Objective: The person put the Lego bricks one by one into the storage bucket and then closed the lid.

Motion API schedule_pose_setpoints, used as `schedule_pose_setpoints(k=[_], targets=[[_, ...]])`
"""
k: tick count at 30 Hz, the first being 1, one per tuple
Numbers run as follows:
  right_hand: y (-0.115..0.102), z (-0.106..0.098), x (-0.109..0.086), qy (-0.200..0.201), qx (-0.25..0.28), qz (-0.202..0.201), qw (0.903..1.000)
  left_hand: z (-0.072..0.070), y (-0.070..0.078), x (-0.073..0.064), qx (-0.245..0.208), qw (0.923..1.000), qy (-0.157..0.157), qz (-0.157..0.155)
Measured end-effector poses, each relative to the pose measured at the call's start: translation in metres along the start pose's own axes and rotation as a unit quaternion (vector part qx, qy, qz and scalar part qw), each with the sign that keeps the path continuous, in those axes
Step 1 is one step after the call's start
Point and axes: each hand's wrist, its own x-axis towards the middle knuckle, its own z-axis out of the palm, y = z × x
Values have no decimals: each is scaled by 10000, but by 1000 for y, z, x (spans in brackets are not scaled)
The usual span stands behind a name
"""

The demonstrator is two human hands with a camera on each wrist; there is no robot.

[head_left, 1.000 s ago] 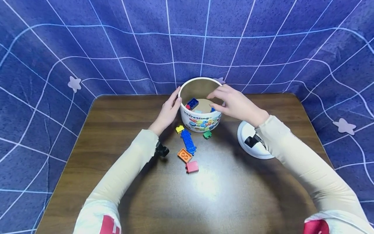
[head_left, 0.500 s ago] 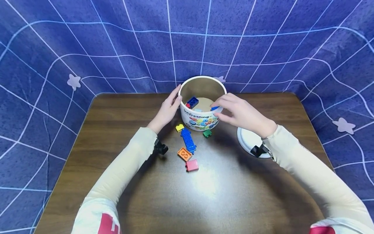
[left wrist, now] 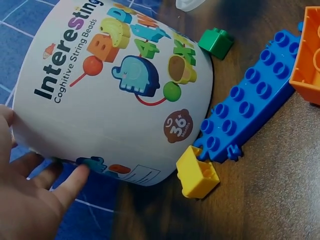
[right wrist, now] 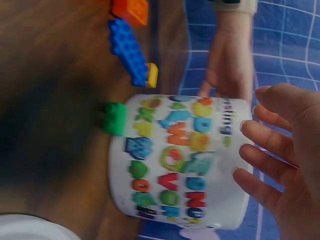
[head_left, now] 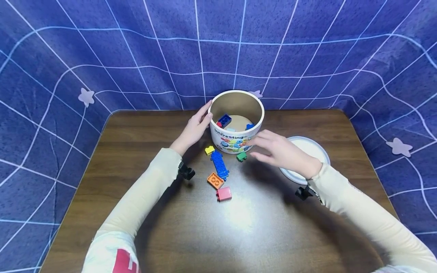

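Green block [head_left: 241, 156] sits just beside the printed tub [head_left: 235, 145]. Left hand [head_left: 194, 129] rests, fingers extended, against the tub's side; right hand [head_left: 282, 151], fingers apart, hovers nearby, holding nothing. Risk: careless fingertip brush could skid the block.

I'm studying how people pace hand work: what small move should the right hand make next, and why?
Probably pinch the small green plastic block with the right hand: that hand holds nothing and hovers near the block, which lies on the brown wood-grain table beside the round white printed tub, while the left hand rests against the tub's side.
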Motion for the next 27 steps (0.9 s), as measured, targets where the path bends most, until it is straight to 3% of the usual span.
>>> schedule_pose_setpoints(k=[8,17,27], targets=[[9,30,-13,-460,171,364,9981,-4,-5,2,-114,9999,-100,-53],[27,57,-18,-871,170,839,9925,-5,0,1,-125,9997,-154,-166],[37,73,-11,-1053,-120,819,9910,-5,1,1,-265,9993,-195,-202]])
